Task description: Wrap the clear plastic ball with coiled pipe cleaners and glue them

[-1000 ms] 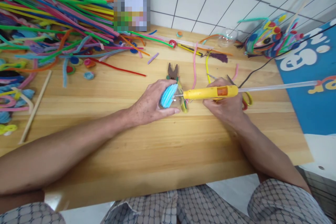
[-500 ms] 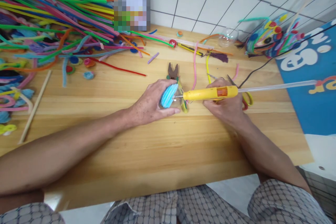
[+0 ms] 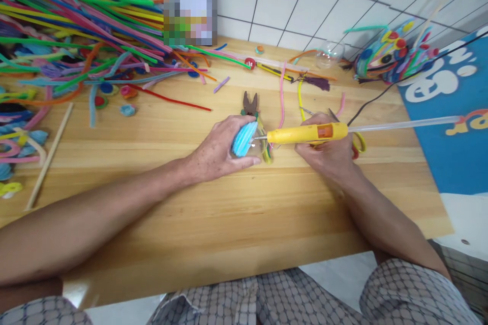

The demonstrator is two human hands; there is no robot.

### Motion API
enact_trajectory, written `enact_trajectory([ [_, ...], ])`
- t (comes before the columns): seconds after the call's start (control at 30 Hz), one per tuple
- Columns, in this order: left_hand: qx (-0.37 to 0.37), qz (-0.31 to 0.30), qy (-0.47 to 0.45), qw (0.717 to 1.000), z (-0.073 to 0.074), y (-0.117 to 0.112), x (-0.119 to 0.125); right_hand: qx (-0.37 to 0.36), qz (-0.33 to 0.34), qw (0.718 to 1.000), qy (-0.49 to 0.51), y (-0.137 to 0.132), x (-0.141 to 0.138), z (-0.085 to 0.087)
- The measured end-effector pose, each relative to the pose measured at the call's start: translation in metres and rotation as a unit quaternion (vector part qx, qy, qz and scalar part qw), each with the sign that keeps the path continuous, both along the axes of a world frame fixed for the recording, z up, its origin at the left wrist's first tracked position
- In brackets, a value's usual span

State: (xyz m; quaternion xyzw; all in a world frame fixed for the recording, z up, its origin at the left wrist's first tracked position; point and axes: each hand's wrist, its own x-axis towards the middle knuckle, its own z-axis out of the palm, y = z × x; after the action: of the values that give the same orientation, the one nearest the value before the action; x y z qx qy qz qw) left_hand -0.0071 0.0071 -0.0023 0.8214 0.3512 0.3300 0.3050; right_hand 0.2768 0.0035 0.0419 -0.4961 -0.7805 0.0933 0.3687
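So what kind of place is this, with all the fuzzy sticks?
Probably a craft table: a heap of coloured pipe cleaners, a yellow glue gun in the right hand, a blue fuzzy piece in the left hand.

Person, head view: both forearms bare down to the left hand [image 3: 219, 150] and right hand [image 3: 324, 155], themselves bare; legs, seen below the near edge of the worktop [image 3: 244, 223], in a loose thin garment [image 3: 404, 289] of pale grey-and-white small check with darker grid lines, creased over both knees.
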Motion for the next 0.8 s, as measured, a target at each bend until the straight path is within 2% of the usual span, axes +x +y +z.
enact_trajectory([
  [0.07, -0.001, 0.001, -0.002, 1.000, 0.000, 0.000, 0.000, -0.028, -0.031, 0.999, 0.020, 0.000, 0.003, 0.006],
  [0.17, 0.001, 0.002, -0.003, 1.000, 0.000, 0.000, -0.001, -0.032, -0.091, 0.994, 0.060, 0.003, 0.015, 0.022],
  [0.27, -0.003, 0.006, -0.001, 1.000, -0.001, -0.001, -0.001, -0.020, -0.165, 0.983, 0.079, 0.011, 0.045, 0.036],
  [0.33, -0.008, 0.010, -0.001, 1.000, -0.001, -0.001, -0.002, 0.001, -0.217, 0.974, 0.071, 0.018, 0.075, 0.039],
  [0.4, -0.009, 0.011, 0.002, 1.000, 0.000, -0.001, -0.002, -0.001, -0.276, 0.960, 0.052, 0.024, 0.109, 0.035],
  [0.47, -0.007, 0.011, 0.005, 1.000, 0.000, -0.002, -0.001, -0.036, -0.344, 0.938, 0.036, 0.031, 0.139, 0.024],
  [0.6, 0.009, 0.014, 0.002, 1.000, -0.001, -0.002, -0.001, -0.115, -0.470, 0.875, -0.012, 0.040, 0.174, -0.006],
  [0.7, 0.018, 0.013, -0.002, 1.000, -0.003, -0.002, 0.000, -0.144, -0.495, 0.855, -0.046, 0.045, 0.180, -0.022],
  [0.77, 0.020, 0.014, -0.002, 1.000, -0.004, -0.001, 0.000, -0.146, -0.486, 0.860, -0.050, 0.044, 0.182, -0.027],
  [0.8, 0.021, 0.014, -0.001, 1.000, -0.004, -0.001, 0.000, -0.139, -0.465, 0.873, -0.053, 0.041, 0.184, -0.028],
])
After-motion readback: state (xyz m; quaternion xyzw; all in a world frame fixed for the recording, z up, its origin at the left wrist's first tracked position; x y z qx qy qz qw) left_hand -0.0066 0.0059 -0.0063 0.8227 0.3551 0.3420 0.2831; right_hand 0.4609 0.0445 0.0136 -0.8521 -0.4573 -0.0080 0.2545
